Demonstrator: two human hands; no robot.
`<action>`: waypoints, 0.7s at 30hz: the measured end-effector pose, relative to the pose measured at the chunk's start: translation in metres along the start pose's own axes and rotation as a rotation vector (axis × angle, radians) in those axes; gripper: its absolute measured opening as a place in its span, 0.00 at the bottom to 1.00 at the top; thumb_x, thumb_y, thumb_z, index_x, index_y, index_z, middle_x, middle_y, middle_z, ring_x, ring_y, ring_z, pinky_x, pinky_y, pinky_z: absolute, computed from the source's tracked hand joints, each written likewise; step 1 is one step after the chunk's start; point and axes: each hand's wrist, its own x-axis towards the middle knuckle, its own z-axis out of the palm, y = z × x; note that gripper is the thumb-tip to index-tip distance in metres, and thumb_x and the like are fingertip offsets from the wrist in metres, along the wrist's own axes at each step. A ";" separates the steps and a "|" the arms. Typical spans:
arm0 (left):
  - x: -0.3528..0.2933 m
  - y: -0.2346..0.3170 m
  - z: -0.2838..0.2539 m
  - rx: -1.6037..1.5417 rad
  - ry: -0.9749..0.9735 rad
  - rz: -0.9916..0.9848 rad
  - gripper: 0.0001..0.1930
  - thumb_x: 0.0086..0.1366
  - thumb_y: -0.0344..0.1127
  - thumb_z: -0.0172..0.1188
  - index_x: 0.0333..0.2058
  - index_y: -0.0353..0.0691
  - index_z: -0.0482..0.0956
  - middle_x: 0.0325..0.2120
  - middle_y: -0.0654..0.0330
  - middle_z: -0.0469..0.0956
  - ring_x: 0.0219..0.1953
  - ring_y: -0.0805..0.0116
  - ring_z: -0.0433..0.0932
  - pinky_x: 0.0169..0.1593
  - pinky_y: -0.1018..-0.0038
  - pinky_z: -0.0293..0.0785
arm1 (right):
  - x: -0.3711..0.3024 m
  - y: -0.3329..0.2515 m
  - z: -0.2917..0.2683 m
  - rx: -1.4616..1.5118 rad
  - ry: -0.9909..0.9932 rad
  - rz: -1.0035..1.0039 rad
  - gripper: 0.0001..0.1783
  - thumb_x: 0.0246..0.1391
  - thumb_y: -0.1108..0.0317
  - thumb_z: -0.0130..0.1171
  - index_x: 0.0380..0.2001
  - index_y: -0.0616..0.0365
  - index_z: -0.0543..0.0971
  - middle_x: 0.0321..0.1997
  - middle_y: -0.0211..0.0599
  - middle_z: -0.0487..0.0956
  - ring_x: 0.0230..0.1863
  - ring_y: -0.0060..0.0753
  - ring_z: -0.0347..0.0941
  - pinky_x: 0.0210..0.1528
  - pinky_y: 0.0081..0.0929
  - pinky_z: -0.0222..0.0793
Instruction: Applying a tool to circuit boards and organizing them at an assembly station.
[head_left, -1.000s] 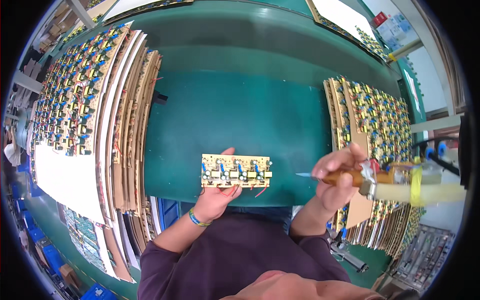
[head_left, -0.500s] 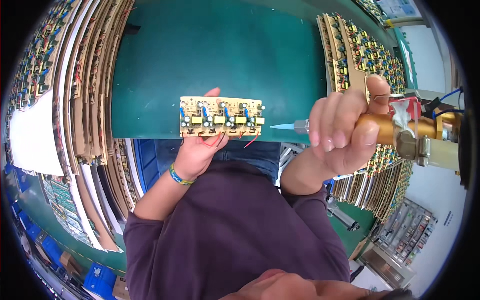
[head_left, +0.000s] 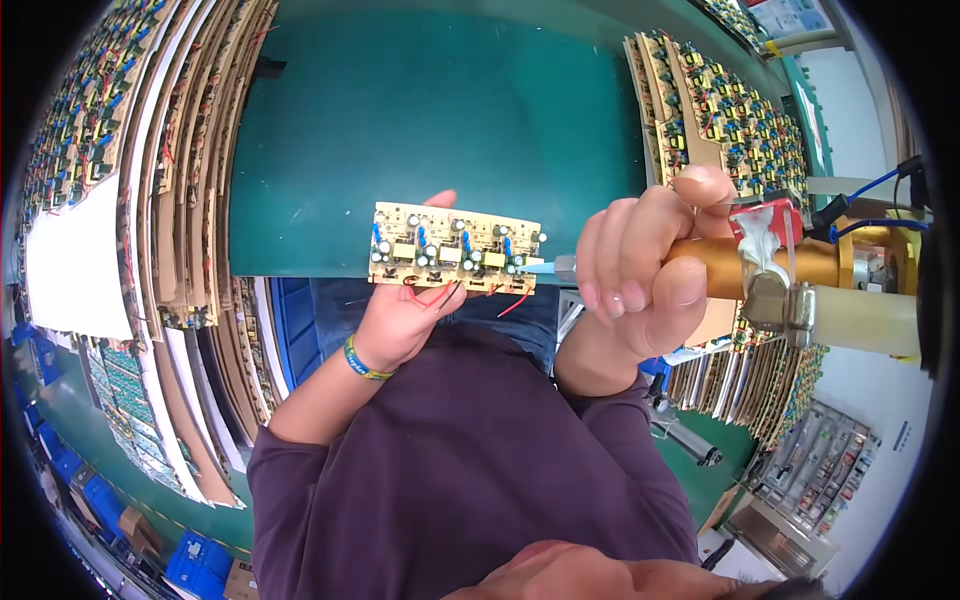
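Note:
My left hand [head_left: 400, 325] grips a tan circuit board [head_left: 440, 217] from beneath its near edge, with a fingertip showing beyond the far edge. Yellow blocks, round capacitors, blue parts and red and black wires cover the board, which tilts slightly. In my right hand [head_left: 640, 255] is a glue dispensing gun with a gold-coloured barrel [head_left: 715, 265]; the fingers wrap round it. Its pale blue tapered nozzle [head_left: 540, 268] reaches over the board's right end, by the last capacitors. Whether the tip touches them I cannot tell.
A green work table [head_left: 430, 120] lies beyond the board. Layered stacks of populated boards with cardboard stand on the left [head_left: 190, 160] and right [head_left: 735, 110]. A blue crate [head_left: 200, 562] is at the lower left. Hoses and blue wires trail from the gun.
The gun has moved left, bringing its nozzle from a gap beside the board to over its right end. My left hand and the board have shifted slightly right and nearer me.

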 end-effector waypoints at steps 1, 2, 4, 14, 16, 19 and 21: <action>0.000 0.000 0.001 0.002 -0.003 0.000 0.38 0.58 0.17 0.52 0.64 0.42 0.45 0.62 0.62 0.50 0.57 0.69 0.64 0.54 0.68 0.71 | 0.000 0.000 0.000 -0.001 0.005 0.003 0.27 0.59 0.61 0.53 0.56 0.61 0.58 0.18 0.25 0.66 0.15 0.18 0.61 0.16 0.16 0.64; -0.001 0.001 0.002 0.011 -0.004 -0.004 0.38 0.58 0.17 0.52 0.64 0.42 0.45 0.62 0.61 0.51 0.57 0.69 0.64 0.54 0.68 0.71 | 0.000 0.000 0.000 -0.003 0.007 0.000 0.27 0.59 0.61 0.53 0.56 0.61 0.58 0.18 0.25 0.66 0.15 0.18 0.61 0.16 0.16 0.64; -0.001 0.000 0.002 0.009 -0.008 -0.005 0.38 0.57 0.17 0.53 0.64 0.41 0.45 0.62 0.61 0.51 0.57 0.69 0.64 0.53 0.69 0.72 | -0.001 0.000 -0.001 0.011 0.006 0.005 0.27 0.58 0.61 0.53 0.56 0.61 0.58 0.17 0.24 0.66 0.14 0.17 0.60 0.15 0.16 0.62; 0.000 -0.001 0.004 0.015 0.015 0.002 0.38 0.58 0.17 0.51 0.64 0.41 0.45 0.58 0.61 0.57 0.56 0.69 0.64 0.54 0.70 0.70 | 0.001 0.000 0.006 -0.072 0.102 -0.018 0.39 0.55 0.58 0.58 0.61 0.63 0.50 0.17 0.26 0.65 0.13 0.17 0.59 0.12 0.17 0.61; 0.000 0.000 0.001 0.007 0.015 -0.003 0.39 0.57 0.16 0.51 0.64 0.40 0.44 0.58 0.59 0.57 0.57 0.68 0.64 0.55 0.69 0.68 | 0.003 -0.003 0.006 -0.079 0.095 -0.018 0.39 0.55 0.58 0.57 0.61 0.63 0.50 0.17 0.26 0.65 0.13 0.17 0.59 0.12 0.17 0.61; 0.000 0.004 0.002 -0.011 0.028 -0.017 0.40 0.57 0.16 0.51 0.65 0.40 0.42 0.58 0.58 0.57 0.58 0.67 0.64 0.56 0.67 0.68 | 0.003 -0.003 0.002 -0.080 0.050 -0.026 0.35 0.57 0.59 0.55 0.59 0.63 0.53 0.17 0.26 0.65 0.13 0.18 0.59 0.12 0.17 0.61; -0.001 0.007 0.004 -0.026 0.011 -0.023 0.40 0.58 0.17 0.52 0.65 0.40 0.41 0.58 0.58 0.57 0.58 0.65 0.64 0.56 0.65 0.68 | 0.001 -0.004 0.003 -0.074 0.083 -0.012 0.31 0.58 0.60 0.54 0.58 0.63 0.55 0.17 0.26 0.65 0.13 0.17 0.59 0.12 0.17 0.60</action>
